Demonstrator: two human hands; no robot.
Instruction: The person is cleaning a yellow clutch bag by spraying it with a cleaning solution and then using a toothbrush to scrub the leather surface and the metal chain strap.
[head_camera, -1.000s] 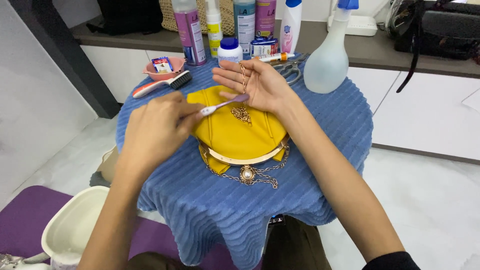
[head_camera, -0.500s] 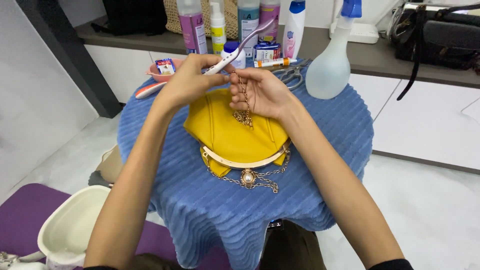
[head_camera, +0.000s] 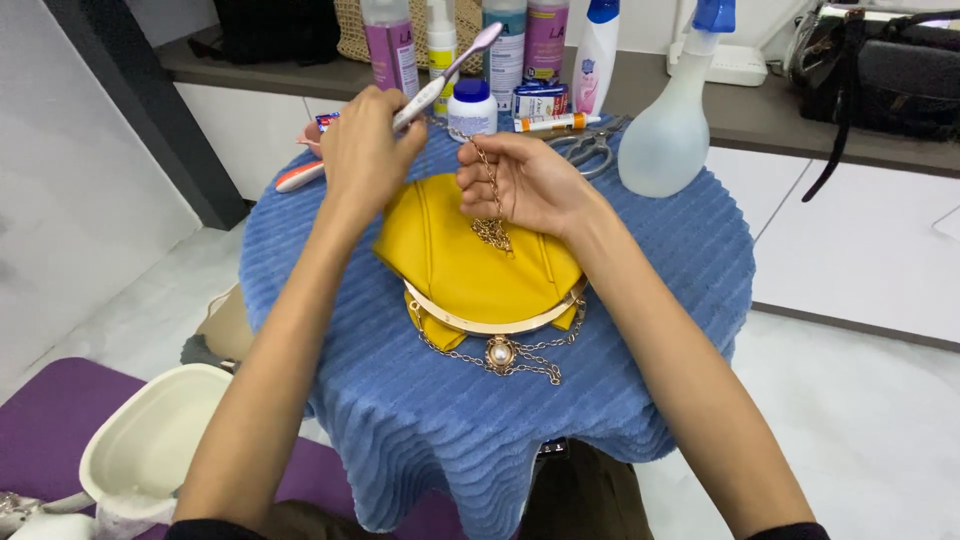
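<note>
Head view, gold chain (head_camera: 490, 200) in right hand (head_camera: 525, 185) grip

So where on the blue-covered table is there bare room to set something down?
Free: blue cloth right of the yellow purse, below the spray bottle; also the front edge under the clasp chain. Crowded: the back, with bottles and scissors.

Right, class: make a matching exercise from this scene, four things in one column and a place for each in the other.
1 toothbrush
2 gold chain
3 yellow purse
4 spray bottle

A on the blue cloth, under both hands
B in the left hand
C draped over the right hand
D standing at the table's far right

Pairs: 1-B, 2-C, 3-A, 4-D
</note>
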